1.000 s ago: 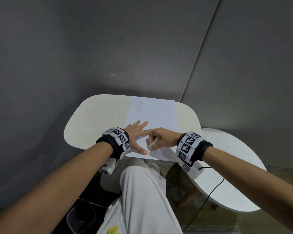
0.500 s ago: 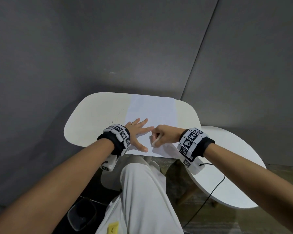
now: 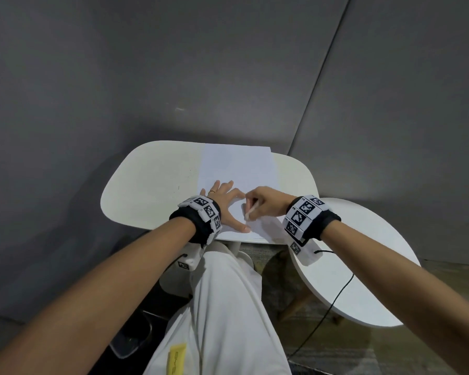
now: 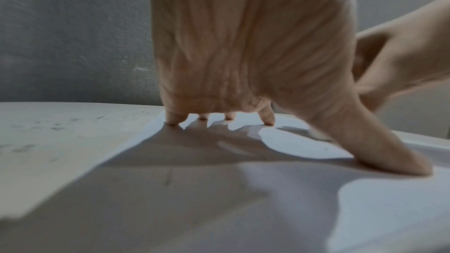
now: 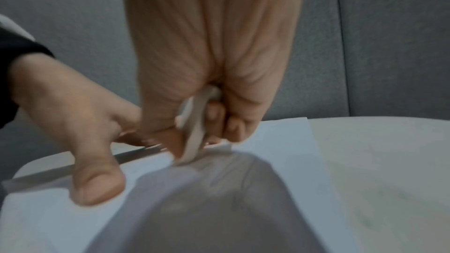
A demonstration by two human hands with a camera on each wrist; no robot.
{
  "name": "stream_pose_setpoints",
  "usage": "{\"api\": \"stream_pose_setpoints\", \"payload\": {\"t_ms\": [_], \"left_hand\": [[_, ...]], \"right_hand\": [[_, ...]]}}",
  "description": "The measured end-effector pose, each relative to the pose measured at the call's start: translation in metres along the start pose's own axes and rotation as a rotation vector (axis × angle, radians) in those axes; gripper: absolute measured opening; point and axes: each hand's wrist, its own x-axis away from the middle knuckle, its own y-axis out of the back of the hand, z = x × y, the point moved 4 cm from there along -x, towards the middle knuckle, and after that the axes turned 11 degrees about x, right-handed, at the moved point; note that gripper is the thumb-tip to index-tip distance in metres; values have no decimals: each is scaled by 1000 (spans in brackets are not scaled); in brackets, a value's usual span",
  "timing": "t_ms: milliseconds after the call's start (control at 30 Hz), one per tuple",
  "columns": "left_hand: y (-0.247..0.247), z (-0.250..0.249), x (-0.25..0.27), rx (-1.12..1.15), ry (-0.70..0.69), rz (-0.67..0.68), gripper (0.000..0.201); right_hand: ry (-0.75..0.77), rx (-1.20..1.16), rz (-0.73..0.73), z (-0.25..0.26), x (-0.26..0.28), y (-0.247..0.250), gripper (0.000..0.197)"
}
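A white sheet of paper (image 3: 237, 166) lies on a cream oval table (image 3: 152, 180). My left hand (image 3: 225, 207) lies flat on the sheet's near left part, fingers spread straight, thumb stretched toward the near edge; its fingertips (image 4: 173, 120) and thumb press the paper (image 4: 280, 209). My right hand (image 3: 263, 203) grips a white pen (image 3: 251, 211), curled fingers close to the left index fingertip. In the right wrist view the pen (image 5: 194, 134) slants down to the paper (image 5: 280, 151), with the left hand (image 5: 80, 130) beside it. The pen's tip is hidden.
A second white oval table (image 3: 363, 280) stands lower at the right, with a black cable (image 3: 333, 301) running across it. Grey wall panels (image 3: 228, 63) rise just behind the table. My white-trousered leg (image 3: 222, 307) is below the near edge.
My right hand with the pen has shifted slightly right and away along the paper. The left hand stays pressed in place.
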Motion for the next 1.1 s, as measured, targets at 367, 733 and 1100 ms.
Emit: {"api": "stream_pose_setpoints", "payload": {"t_ms": [367,733,1100], "left_hand": [[-4,1,-6,-155,15,112,118],[-7,6,-8,-168,-1,117,118],[-4,4,-8,-186,0,119,118]], "right_hand": [[-17,-39,-201,-2,3,5,16],[26,57,79,-3,8,-7,25],[5,4,-102,-9,3,6,21]]}}
